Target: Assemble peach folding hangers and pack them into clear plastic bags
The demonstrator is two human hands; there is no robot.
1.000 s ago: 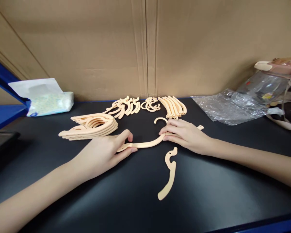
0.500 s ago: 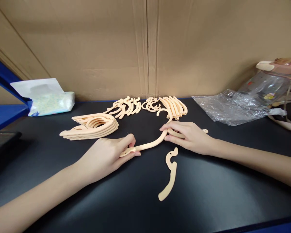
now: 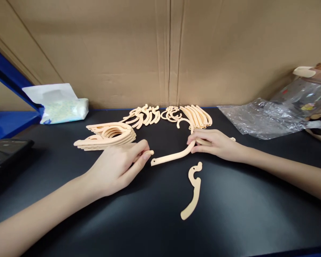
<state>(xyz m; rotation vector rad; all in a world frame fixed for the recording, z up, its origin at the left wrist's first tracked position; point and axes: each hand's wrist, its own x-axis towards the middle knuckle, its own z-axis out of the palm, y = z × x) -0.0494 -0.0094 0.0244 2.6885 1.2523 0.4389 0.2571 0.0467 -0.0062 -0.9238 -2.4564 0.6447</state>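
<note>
On the black table top (image 3: 243, 200), my right hand (image 3: 216, 144) is closed around the middle of a peach plastic hanger (image 3: 173, 156). Its hook points away from me and one curved arm stretches left, its free end lying on the table. My left hand (image 3: 120, 166) is closed in a pinch, and the tip of a small peach part (image 3: 149, 152) sticks out of its fingers, just left of that free end and apart from it. A loose curved hanger arm (image 3: 194, 191) lies in front of my right hand.
A stack of peach hangers (image 3: 107, 135) lies behind my left hand. Rows of hanger arms (image 3: 144, 116) (image 3: 199, 116) and hooks (image 3: 171, 114) line the cardboard wall. A tissue pack (image 3: 61, 105) and dark device (image 3: 5, 153) are left; crumpled plastic (image 3: 259, 117) and a clear bottle (image 3: 305, 92) right.
My left hand has come off the end of the hanger arm and now pinches a small part beside it. My right hand has shifted the hanger slightly away from me.
</note>
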